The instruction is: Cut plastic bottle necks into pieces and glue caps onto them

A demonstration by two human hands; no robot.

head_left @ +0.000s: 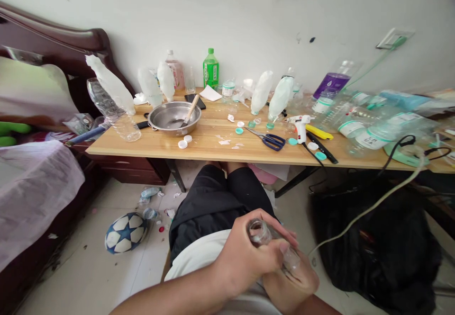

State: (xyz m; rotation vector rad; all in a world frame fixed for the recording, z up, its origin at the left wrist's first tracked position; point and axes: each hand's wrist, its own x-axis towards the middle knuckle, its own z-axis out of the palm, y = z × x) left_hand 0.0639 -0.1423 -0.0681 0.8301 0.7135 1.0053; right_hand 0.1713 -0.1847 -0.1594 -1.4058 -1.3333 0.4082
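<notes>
Over my lap, both hands close round a small clear plastic bottle point(261, 233) with its open neck pointing up and left. My left hand point(245, 256) wraps the bottle's upper part from the left. My right hand point(293, 282) cups its lower end from below, fingers curled under it. I sit back from a wooden table point(213, 147), my black shorts beneath the hands.
The table carries a steel bowl point(174, 117) with a spoon, scissors point(268, 139), a white glue gun point(301, 128), loose caps, several cut and whole plastic bottles, and a green bottle point(211, 67). A ball point(126, 232) lies on the floor left, a black bag point(384, 248) right, a bed far left.
</notes>
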